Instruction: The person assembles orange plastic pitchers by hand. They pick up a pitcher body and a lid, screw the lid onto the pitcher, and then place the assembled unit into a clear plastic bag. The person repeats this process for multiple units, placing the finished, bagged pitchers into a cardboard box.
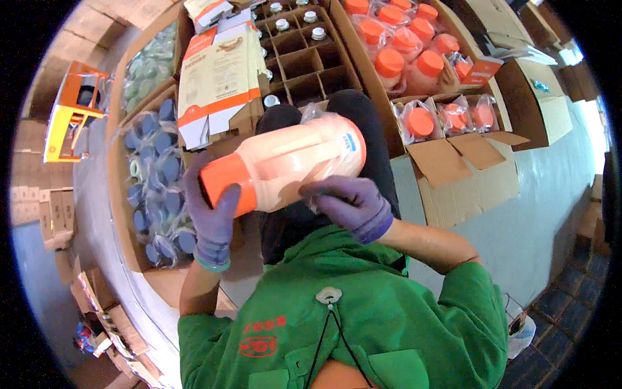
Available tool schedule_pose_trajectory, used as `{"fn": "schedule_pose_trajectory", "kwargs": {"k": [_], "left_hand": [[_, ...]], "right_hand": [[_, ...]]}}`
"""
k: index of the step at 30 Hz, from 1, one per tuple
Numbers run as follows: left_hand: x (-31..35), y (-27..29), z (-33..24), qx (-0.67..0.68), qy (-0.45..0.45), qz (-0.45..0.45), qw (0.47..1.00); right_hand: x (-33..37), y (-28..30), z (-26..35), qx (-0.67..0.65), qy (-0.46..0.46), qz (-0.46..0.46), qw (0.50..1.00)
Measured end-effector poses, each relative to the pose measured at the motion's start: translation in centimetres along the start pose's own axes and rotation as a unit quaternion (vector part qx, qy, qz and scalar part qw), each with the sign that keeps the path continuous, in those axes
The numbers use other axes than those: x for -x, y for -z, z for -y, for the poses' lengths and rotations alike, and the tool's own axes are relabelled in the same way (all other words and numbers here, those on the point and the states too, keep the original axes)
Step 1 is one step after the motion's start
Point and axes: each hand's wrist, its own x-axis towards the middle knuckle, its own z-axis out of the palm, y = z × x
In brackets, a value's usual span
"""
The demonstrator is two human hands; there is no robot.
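Note:
A large peach vacuum flask (285,162) with a bright orange cap (228,183) lies tilted across my lap, cap end to the left. My gloved left hand (214,217) is wrapped around the cap, thumb on the near side. Clear plastic film (334,162) covers part of the flask's body near its base, next to a small blue-and-white label (350,142). Against the flask's near side, my gloved right hand (355,204) has its fingers curled together on a bit of the film. Its fingertips are partly hidden.
At left stands a carton of bagged blue-capped bottles (155,175). Ahead is a divided carton (304,63) with several silver-topped bottles, beside a flattened printed box (220,78). Cartons of orange-capped flasks (420,122) stand at right, an open flap (463,188) toward me.

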Motion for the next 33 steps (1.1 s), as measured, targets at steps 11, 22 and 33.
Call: {"fn": "schedule_pose_trajectory", "kwargs": {"k": [11, 22, 33], "left_hand": [[-2.3, -4.9, -6.9, -0.309, -0.269, 0.099, 0.907], [-17.0, -10.9, 2.6, 0.042, -0.093, 0.434, 0.895], [-11.3, -6.7, 25.2, -0.489, -0.074, 0.285, 0.821]], "right_hand": [[0.6, -3.3, 5.5, 0.052, 0.254, 0.198, 0.945], [-2.0, 3.6, 4.3, 0.024, 0.057, 0.398, 0.915], [-4.2, 7.8, 1.6, -0.163, -0.110, 0.046, 0.979]]}}
